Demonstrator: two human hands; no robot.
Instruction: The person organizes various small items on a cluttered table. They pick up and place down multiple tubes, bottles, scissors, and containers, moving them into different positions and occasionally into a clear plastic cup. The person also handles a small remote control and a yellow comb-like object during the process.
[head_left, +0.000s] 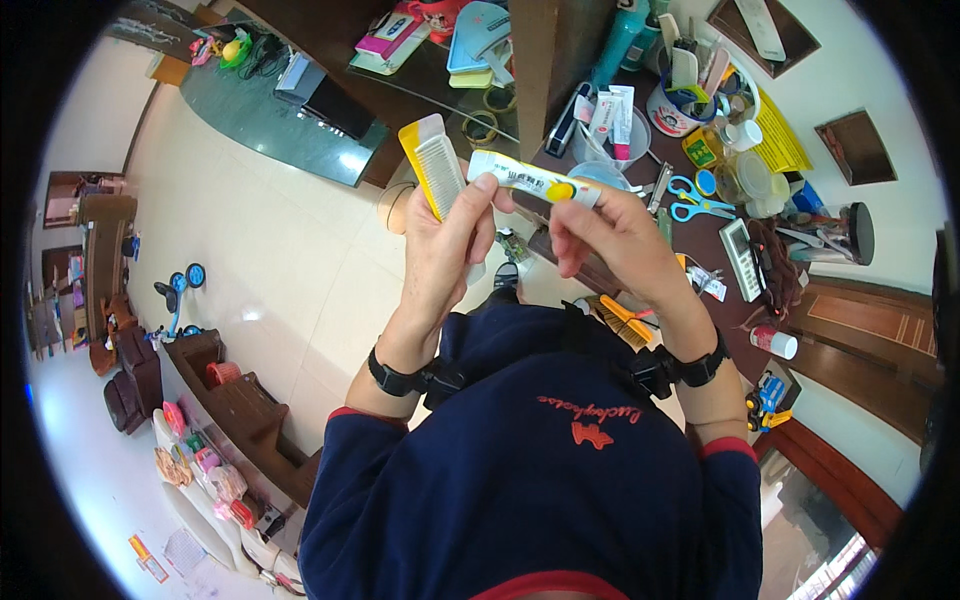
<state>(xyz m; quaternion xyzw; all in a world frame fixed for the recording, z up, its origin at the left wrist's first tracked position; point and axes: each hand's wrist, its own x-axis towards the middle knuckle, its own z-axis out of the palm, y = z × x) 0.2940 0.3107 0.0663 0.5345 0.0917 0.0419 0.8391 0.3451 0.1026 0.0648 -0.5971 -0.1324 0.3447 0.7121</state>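
Note:
My left hand (452, 240) holds a pale comb (441, 169) in a yellow-edged package, its teeth showing, and the thumb touches the near end of a white and yellow tube (534, 180). The tube lies across between both hands, bearing writing and a yellow fruit picture. At its other end, my right hand (611, 236) grips it, with the thumb below the tube. To the right of the tube, small tubes stand in a clear plastic cup (636, 139) on the dark tabletop.
Blue scissors (694, 199), a white remote control (741, 259), jars and a white mug of combs (673, 112) crowd the dark table at right. A white-capped bottle (772, 343) lies nearer me. An orange brush (624, 319) is by the table edge. A glass shelf holds tape rolls (480, 129).

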